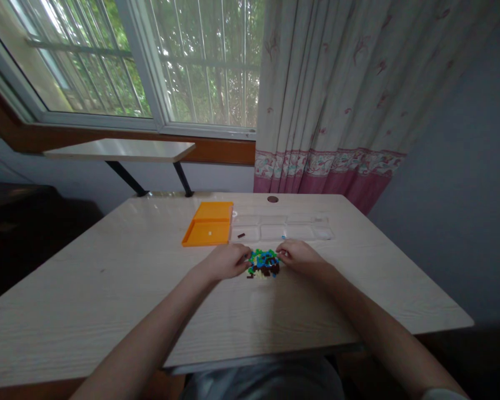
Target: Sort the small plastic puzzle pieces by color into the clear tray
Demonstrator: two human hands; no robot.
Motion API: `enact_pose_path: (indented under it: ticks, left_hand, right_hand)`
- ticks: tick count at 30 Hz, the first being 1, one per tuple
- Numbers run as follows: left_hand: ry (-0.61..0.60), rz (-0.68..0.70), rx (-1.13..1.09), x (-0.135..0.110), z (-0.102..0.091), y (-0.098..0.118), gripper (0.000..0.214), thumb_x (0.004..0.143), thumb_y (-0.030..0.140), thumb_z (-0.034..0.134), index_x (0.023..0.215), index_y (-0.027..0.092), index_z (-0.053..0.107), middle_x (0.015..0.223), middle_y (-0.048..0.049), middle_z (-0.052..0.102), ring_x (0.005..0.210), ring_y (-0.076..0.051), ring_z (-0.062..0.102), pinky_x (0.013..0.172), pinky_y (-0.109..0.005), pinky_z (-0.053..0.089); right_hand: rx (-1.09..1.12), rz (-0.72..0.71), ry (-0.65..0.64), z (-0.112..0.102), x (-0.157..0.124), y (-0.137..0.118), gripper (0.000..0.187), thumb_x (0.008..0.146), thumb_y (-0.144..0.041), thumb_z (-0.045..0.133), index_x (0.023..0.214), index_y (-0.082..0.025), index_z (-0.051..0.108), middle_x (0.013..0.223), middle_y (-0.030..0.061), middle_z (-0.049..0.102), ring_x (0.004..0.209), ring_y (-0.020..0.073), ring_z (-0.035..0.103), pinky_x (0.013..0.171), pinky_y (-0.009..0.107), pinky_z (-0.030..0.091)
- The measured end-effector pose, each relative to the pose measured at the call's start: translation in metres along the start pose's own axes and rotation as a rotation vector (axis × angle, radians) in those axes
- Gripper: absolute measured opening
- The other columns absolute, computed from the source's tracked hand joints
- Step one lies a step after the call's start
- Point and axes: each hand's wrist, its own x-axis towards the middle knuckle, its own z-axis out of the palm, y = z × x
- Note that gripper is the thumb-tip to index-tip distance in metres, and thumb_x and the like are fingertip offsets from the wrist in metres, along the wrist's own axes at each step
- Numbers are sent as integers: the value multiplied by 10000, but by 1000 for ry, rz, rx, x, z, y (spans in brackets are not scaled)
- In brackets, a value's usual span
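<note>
A small heap of tiny coloured pieces (264, 263), green, blue and dark brown, lies on the pale wooden table (108, 289). My left hand (228, 260) rests at the heap's left edge with its fingers curled in. My right hand (298, 255) sits at the heap's right edge, fingers drawn together in a pinch at the pieces. What either hand grips is too small to make out. Just behind the heap lies a clear plastic tray (283, 227) with several compartments, one holding a single dark piece (241, 235).
An orange shallow box (209, 223) lies to the left of the clear tray. A round hole cover (272, 199) sits near the table's far edge. Behind are a white shelf (120, 150) under the window and a pink-hemmed curtain (329, 166).
</note>
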Motion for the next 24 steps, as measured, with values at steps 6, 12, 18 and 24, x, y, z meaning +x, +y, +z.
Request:
enact_pose_path:
  ticks: [6, 12, 18, 24]
  left_hand:
    - [14, 10, 7, 1, 3, 0, 260, 825, 382, 382, 823, 190, 557, 774, -43, 612, 700, -160, 563, 578, -224, 371]
    - [43, -14, 26, 1, 0, 3, 278, 841, 380, 364, 827, 191, 566, 783, -44, 616, 723, -162, 566, 585, -224, 371]
    - [124, -39, -66, 1, -2, 9, 247, 845, 335, 375, 888, 200, 576, 757, -20, 618, 661, -134, 553, 563, -211, 353]
    - [165, 47, -224, 4, 5, 16, 267, 844, 342, 401, 998, 211, 576, 729, 0, 615, 628, -105, 532, 564, -191, 356]
  right_hand:
    - [0, 3, -8, 2, 1, -6, 148, 786, -250, 523, 846, -196, 647, 800, 36, 625, 729, 136, 556, 655, 223, 390]
    - [61, -26, 51, 7, 2, -10, 76, 766, -199, 534, 770, -182, 607, 731, 26, 601, 690, 136, 538, 634, 228, 399]
    - [165, -29, 128, 6, 2, -12, 93, 811, -212, 488, 846, -180, 567, 731, 13, 594, 664, 119, 536, 618, 219, 409]
    - [272, -246, 285, 10, 1, -24, 125, 830, -262, 482, 852, -192, 583, 811, 26, 620, 781, 127, 561, 722, 236, 434]
